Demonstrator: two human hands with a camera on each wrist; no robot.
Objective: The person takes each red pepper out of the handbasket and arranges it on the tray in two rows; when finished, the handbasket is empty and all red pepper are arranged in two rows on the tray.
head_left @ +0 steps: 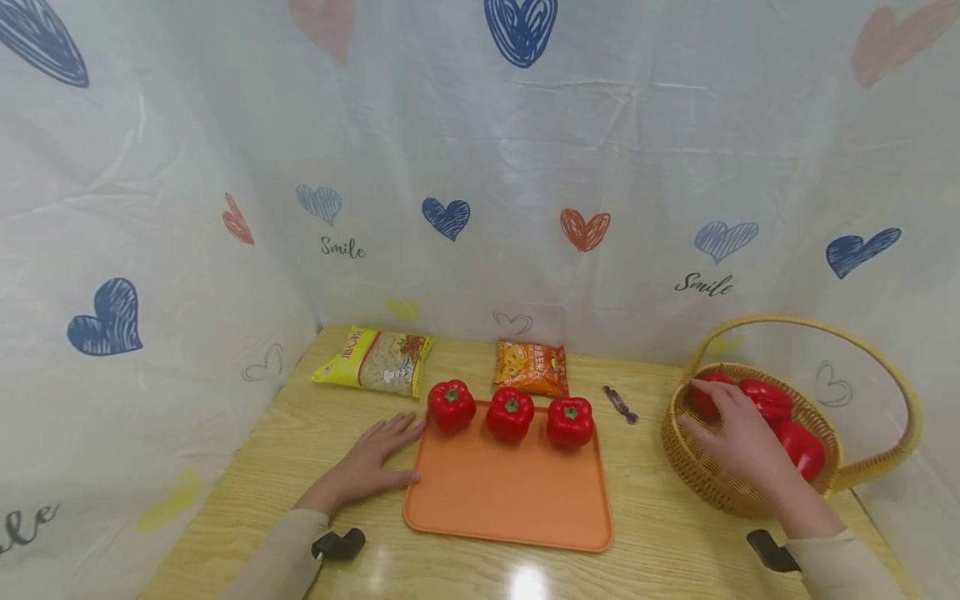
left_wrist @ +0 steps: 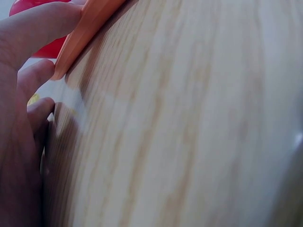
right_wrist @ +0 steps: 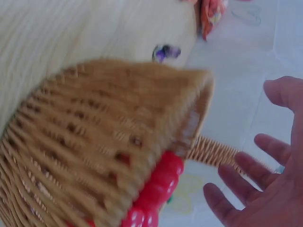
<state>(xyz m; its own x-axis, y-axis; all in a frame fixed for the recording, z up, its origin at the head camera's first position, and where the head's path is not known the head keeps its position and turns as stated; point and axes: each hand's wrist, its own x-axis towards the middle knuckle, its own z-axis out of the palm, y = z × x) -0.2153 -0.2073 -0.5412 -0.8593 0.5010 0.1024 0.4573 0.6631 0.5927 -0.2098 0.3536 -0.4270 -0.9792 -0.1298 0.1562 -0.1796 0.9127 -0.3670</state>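
Over my remote feed, I see the left hand [head_left: 371, 462], fingers extended, touching the orange tray [head_left: 510, 498], three red peppers [head_left: 510, 417] along its far edge. Rightward, the right hand [head_left: 738, 437], spread and empty, hovers over a wicker basket [head_left: 693, 473] holding more peppers [head_left: 765, 400].

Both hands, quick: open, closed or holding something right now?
Left hand: open, touching the left edge of the flat rectangular orange tray.
Right hand: open and empty, above the round tan wicker basket.

Room over tabletop [head_left: 641, 508] between tray [head_left: 510, 500] and basket [head_left: 693, 471], handle [head_left: 911, 408] arching across basket's far side, peppers [head_left: 510, 417] along tray's far edge
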